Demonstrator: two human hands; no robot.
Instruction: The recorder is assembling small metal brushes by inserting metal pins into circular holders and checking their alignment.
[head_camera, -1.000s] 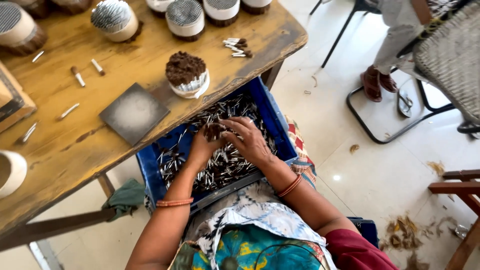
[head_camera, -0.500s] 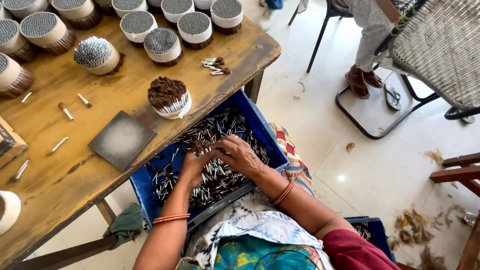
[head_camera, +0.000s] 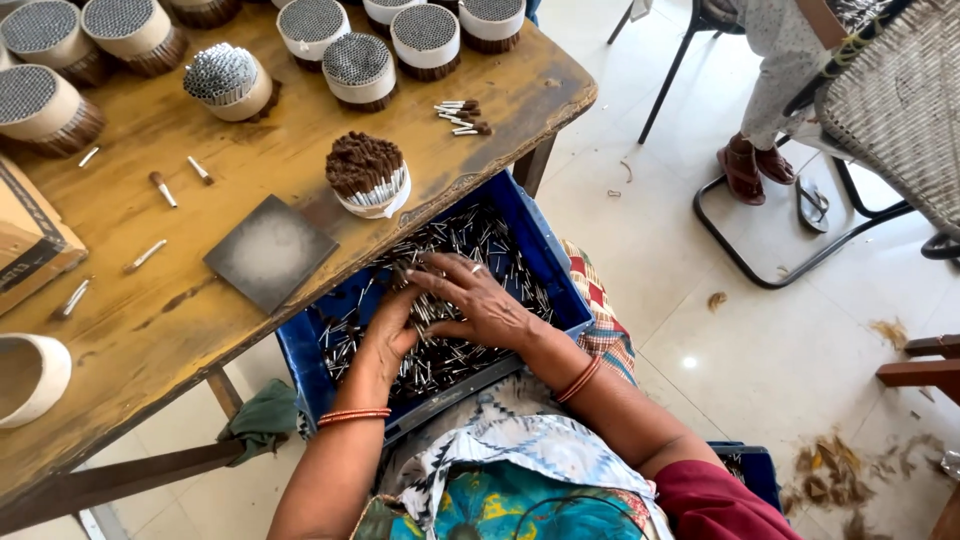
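Observation:
A blue plastic crate (head_camera: 556, 272) rests on my lap, full of several thin short silver-and-dark sticks (head_camera: 480, 240). Both hands are down in the crate. My left hand (head_camera: 385, 325) is cupped over a bunch of the sticks, fingers curled into the pile. My right hand (head_camera: 478, 300) lies across the pile with fingers spread, touching the left hand's fingertips and gathering sticks against it. Orange bangles sit on both wrists. Just above the crate, on the wooden table (head_camera: 150, 320), stands a round bundle of brown-tipped sticks (head_camera: 367, 175) bound with a pale band.
A dark square tile (head_camera: 270, 250) lies on the table near its edge. Several banded round bundles (head_camera: 358, 70) line the far side, with loose sticks (head_camera: 462, 115) scattered. Another person's sandalled feet (head_camera: 745, 165) and a woven chair (head_camera: 900, 110) stand to the right.
The view has shifted, so the table and crate sit lower right in frame. Both hands stay in the crate, moving closer together while raking sticks.

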